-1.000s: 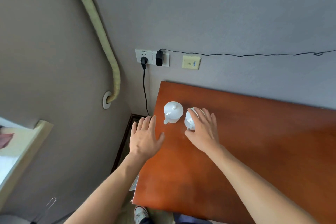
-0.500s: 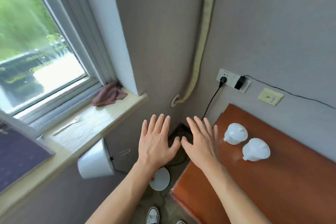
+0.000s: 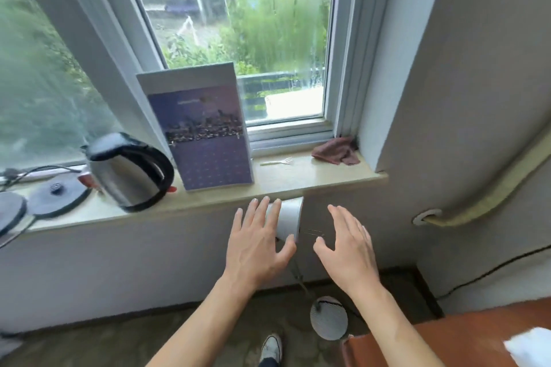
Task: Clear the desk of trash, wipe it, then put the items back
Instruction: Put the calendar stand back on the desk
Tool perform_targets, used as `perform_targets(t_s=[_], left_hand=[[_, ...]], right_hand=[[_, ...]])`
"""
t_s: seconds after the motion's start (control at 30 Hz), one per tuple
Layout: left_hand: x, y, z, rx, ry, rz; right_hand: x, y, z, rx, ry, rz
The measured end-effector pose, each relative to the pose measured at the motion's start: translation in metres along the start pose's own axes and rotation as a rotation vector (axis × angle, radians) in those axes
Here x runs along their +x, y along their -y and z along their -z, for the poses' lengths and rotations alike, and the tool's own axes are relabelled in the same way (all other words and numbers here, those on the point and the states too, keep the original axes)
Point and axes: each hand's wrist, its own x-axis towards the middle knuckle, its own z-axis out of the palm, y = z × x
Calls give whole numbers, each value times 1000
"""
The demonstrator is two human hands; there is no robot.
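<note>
My left hand [image 3: 256, 243] and my right hand [image 3: 347, 246] are both open and hold nothing, stretched toward the wall below the window sill [image 3: 268, 185]. Between them hangs the white shade of a desk lamp [image 3: 289, 219]; its round base [image 3: 328, 317] rests on the floor. My left fingers partly cover the shade. On the sill stand a steel kettle [image 3: 128, 171] with black handle, its round base [image 3: 56, 197], and an upright purple sign holder [image 3: 202, 131]. A reddish cloth [image 3: 335, 150] and a white plastic fork [image 3: 277, 162] lie at the sill's right end. The orange-brown desk [image 3: 447, 337] shows at bottom right.
A white object [image 3: 529, 347] sits blurred on the desk corner. A padded pipe [image 3: 483, 188] runs down the right wall into a wall hole. A black cable [image 3: 492, 270] crosses that wall. My shoe [image 3: 271, 347] is on the carpet below.
My view has swung left from the desk to the window sill. My right hand has left the white cup on the desk, and both hands have moved toward the lamp.
</note>
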Motion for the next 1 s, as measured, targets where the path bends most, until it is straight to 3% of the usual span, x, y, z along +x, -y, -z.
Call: perform_targets(t_s=[0.1,0.33,0.57,0.77,1.0], left_hand=[[-1,29,17,9,-70,53],[32,99,75,-193,-401,204],[115,174,159,-429,-639,284],[167,208,195,-493,-547,282],[171,229,184,-835,-449,258]], right_hand=[[10,27,-2,35,50,89],[63,97,4,76,71,227],[153,186,30,224,-120,277],[221,237,44,312,-135,189],[236,241,29,708,-1,69]])
